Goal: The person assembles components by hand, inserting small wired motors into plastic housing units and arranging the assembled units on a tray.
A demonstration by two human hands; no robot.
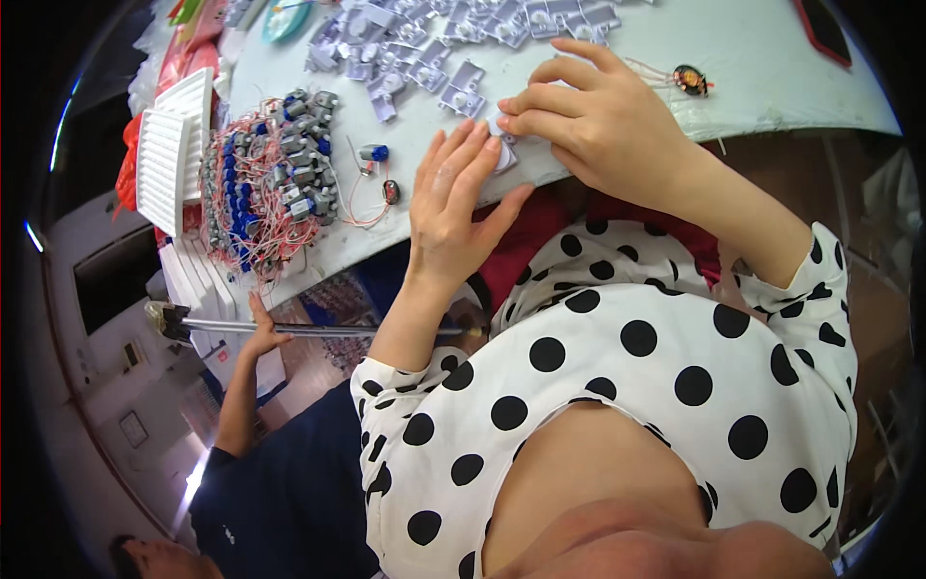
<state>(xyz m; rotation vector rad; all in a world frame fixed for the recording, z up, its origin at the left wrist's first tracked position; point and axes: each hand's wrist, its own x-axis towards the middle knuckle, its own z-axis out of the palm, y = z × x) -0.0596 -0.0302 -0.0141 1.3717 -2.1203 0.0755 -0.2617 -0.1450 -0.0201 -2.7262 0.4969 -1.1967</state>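
A small whitish plastic housing (504, 154) lies at the table's near edge, partly hidden by my fingers. My left hand (451, 201) rests against its left side, fingers stretched out and thumb spread away. From the right, my right hand (600, 114) bends over the same piece, its fingertips closed at the top of it. Just beyond both hands is a spread of pale lilac plastic housings (463, 92). To the left of my left hand sit a small blue-ended motor (373, 152) and a dark round part (391, 191) with thin red wires.
A heap of wired small motors (280, 179) covers the table's left side, beside white ribbed trays (174, 145). Another round wired part (691, 80) lies to the right. A red-edged dark object (823, 29) is far right. At lower left, another person's hand (262, 330) touches a metal pole.
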